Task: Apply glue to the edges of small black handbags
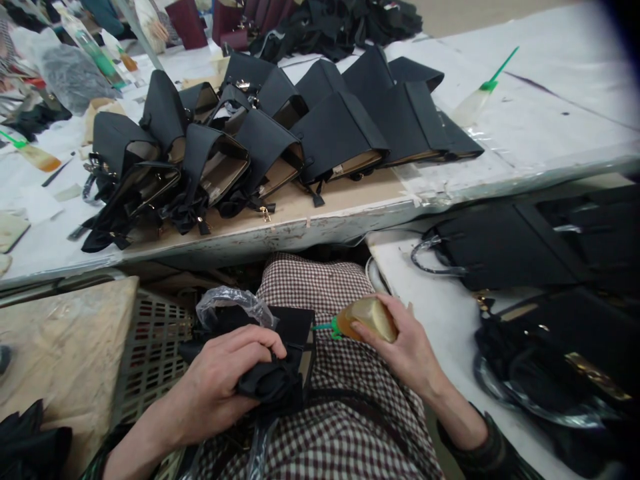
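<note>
**Glue bottle and black bag held over the lap**

A long table runs across the upper half of the view, its near edge chipped and worn. On it stands a crowded row of black bags, flaps up, tan linings showing, packed against one another from left to right. Beyond them lies a heap of more black pieces. A squeeze bottle with a green nozzle lies on the table's right part, well apart from the hands, and another amber bottle lies at the far left.

To the right, a lower white surface carries finished black handbags with looped handles.

In the foreground the person sits in checked clothing. A slatted crate sits at lower left beside the lap.

The left hand rests on a black bag lying on the lap, fingers curled closed over its folded leather; crumpled clear plastic sits just behind it.

The right hand has its fingers wrapped closed around an amber glue bottle, whose green nozzle points left, its tip just beside the bag's edge.
</note>
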A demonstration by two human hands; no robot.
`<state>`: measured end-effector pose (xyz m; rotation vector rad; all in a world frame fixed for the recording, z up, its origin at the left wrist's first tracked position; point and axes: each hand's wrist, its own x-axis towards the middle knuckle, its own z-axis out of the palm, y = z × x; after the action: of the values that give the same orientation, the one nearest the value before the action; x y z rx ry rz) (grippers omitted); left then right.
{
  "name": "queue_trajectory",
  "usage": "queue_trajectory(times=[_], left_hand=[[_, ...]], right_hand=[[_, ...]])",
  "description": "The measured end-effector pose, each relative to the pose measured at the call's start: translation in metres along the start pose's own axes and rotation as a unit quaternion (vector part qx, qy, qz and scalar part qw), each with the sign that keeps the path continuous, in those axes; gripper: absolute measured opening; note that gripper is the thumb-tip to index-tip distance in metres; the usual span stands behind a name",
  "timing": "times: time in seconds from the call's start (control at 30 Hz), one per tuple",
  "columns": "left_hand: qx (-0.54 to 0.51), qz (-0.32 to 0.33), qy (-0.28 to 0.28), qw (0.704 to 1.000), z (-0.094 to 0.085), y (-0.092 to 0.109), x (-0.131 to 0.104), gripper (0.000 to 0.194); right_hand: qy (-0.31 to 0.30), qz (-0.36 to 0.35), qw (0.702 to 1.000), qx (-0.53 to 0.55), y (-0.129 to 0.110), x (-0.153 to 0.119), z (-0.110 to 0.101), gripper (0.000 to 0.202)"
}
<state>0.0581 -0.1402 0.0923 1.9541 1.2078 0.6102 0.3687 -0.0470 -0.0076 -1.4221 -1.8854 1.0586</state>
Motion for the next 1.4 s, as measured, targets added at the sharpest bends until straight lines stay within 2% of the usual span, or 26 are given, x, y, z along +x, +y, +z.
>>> queue_trajectory(times=[0.27,0.47,0.57,0.67,0.87,1.07,1.23,1.4], left_hand=[[-0.008,0.018,0.004,1.000,0.001,0.000,0.002,0.027],[-0.009,0.023,0.001,1.000,0.002,0.001,0.003,0.026],[-0.005,0.020,-0.001,1.000,0.002,0.001,0.004,0.025],[-0.003,0.021,-0.001,1.000,0.003,0.001,0.004,0.027],[-0.002,0.015,-0.005,1.000,0.005,0.001,-0.001,0.024],[0.009,0.017,0.001,1.000,0.013,0.003,-0.008,0.028],[0.029,0.032,-0.005,0.999,0.022,0.004,-0.015,0.040],[0.035,0.041,-0.007,0.998,0.027,0.002,-0.021,0.041]], right_hand=[[-0.048,0.014,0.999,0.010,0.001,0.000,-0.001,0.042],[0.024,-0.020,0.999,-0.014,0.005,-0.002,0.007,0.052],[0.012,-0.030,0.999,-0.016,0.005,-0.002,0.008,0.050],[-0.010,0.006,1.000,0.001,0.002,-0.001,0.003,0.046],[0.007,0.101,0.993,0.057,-0.008,-0.005,-0.010,0.053],[-0.048,0.110,0.992,0.037,-0.016,-0.005,-0.007,0.041],[-0.111,0.199,0.968,0.107,-0.013,-0.004,-0.002,0.045],[-0.143,0.241,0.945,0.169,-0.011,-0.006,-0.003,0.044]])
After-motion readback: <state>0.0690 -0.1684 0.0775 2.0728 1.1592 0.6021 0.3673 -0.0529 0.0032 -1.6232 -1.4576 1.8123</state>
